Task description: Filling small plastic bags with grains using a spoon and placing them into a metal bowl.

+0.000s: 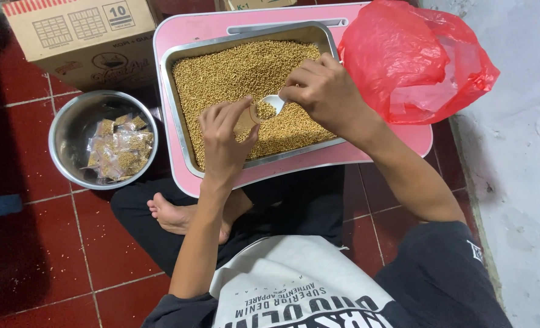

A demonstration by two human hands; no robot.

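My left hand's fingers [236, 115] pinch a small clear packet [246, 119] open just above the tray [174, 91]; my right hand [327, 91] grips a white spoon [271, 103] heaped with seeds, its tip at the packet's mouth; I judge a tilt or a narrow opening could scatter seeds onto the pink bench [185, 36]; filled packets lie in the steel bowl [69, 130] to the left; a red bag [412, 58] slumps beyond.

Single head-worn view, looking steeply down, close over lap and pink table [178, 36]
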